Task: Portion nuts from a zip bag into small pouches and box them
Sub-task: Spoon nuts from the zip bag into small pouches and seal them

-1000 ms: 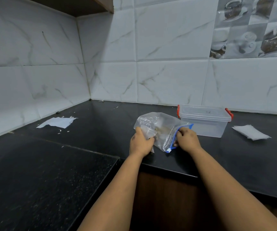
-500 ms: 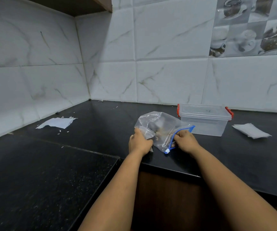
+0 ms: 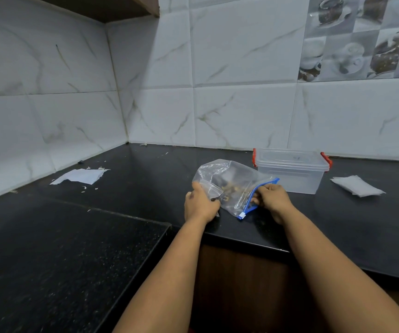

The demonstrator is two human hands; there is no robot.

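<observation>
A clear zip bag [image 3: 235, 182] with a blue zip strip lies on the black counter [image 3: 145, 188], a few brown nuts showing inside it. My left hand [image 3: 199, 204] grips the bag's left side together with a small clear pouch [image 3: 210, 189]. My right hand [image 3: 271, 198] pinches the blue zip edge near its middle. Behind the bag stands a clear plastic box [image 3: 291, 170] with red clips, its lid on.
A stack of small white pouches [image 3: 357, 185] lies right of the box. A torn white paper [image 3: 80, 176] with scraps lies at the left by the wall. The counter's front edge runs just under my wrists.
Both hands stay on the bag. The bag has sunk a little flatter onto the counter and my right hand has shifted slightly along the zip edge.
</observation>
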